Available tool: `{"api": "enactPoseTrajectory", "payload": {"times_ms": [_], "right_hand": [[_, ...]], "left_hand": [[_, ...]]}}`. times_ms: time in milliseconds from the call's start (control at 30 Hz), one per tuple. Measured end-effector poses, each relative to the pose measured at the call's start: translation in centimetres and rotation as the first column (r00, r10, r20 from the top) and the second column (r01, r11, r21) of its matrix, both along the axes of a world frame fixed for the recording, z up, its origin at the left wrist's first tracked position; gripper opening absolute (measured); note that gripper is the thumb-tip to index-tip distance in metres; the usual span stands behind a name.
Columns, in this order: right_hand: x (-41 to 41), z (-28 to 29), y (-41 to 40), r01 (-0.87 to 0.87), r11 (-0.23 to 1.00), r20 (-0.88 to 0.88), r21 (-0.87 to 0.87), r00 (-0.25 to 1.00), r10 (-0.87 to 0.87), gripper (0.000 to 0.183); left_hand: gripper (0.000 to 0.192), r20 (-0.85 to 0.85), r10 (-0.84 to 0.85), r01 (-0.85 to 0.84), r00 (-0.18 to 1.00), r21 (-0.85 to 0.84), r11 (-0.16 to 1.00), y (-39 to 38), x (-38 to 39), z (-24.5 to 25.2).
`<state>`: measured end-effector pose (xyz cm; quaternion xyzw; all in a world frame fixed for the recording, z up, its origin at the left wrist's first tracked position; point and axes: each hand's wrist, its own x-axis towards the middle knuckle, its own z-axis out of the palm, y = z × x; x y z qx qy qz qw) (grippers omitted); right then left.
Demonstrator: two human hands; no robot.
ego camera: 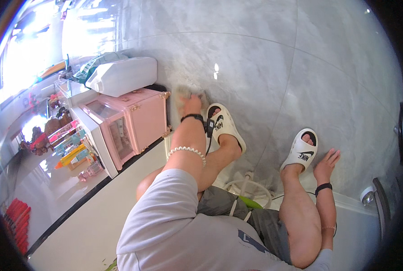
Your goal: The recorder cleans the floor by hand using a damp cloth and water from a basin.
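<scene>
My left hand is low at the floor, between the pink cabinet and my left slide sandal. A blurred beige-grey patch, possibly a cloth, surrounds its fingers; whether they grip it cannot be told. A dark band with a small black device and a cable is at that wrist, and a white coiled band circles the forearm. My right hand rests by the grey floor beside my right slide sandal, holding nothing visible, fingers a little apart, a black band on the wrist.
A pink cabinet with clear panels stands at the left, a white plastic jug lying on it. Pens and figurines stand on a glossy surface beyond. A white ring-shaped frame is between my legs. Dark round objects edge the right side.
</scene>
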<state>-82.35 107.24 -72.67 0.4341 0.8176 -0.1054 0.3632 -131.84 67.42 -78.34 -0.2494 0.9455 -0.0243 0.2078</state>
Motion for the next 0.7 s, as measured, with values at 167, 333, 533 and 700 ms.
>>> {"api": "enactPoseTrajectory", "payload": {"times_ms": [167, 333, 533, 700], "right_hand": [[-1.6, -2.1, -1.7, -0.014, 1.0, -0.209, 0.012, 0.978, 0.016, 0.084], [1.2, 0.4, 0.7, -0.116, 0.993, -0.003, -0.02, 0.993, 0.116, 0.084], [-1.9, 1.3, 0.8, -0.206, 0.97, 0.208, -0.127, 0.951, 0.23, 0.069], [-1.4, -0.3, -0.7, 0.036, 0.999, -0.081, 0.015, 0.996, -0.034, 0.08]], "left_hand": [[0.08, 0.099, 0.178, -0.169, 0.979, -0.091, 0.981, -11.3, -5.7, -3.0], [0.087, -0.071, 0.059, -0.056, 0.996, 0.046, 0.997, 2.3, -4.7, -5.9], [0.092, -0.098, -0.578, 0.578, 0.81, 0.292, 0.762, 16.5, -8.0, 1.9], [0.093, -0.106, -0.869, 0.86, 0.483, 0.244, 0.448, 26.7, 3.7, 3.5]]}}
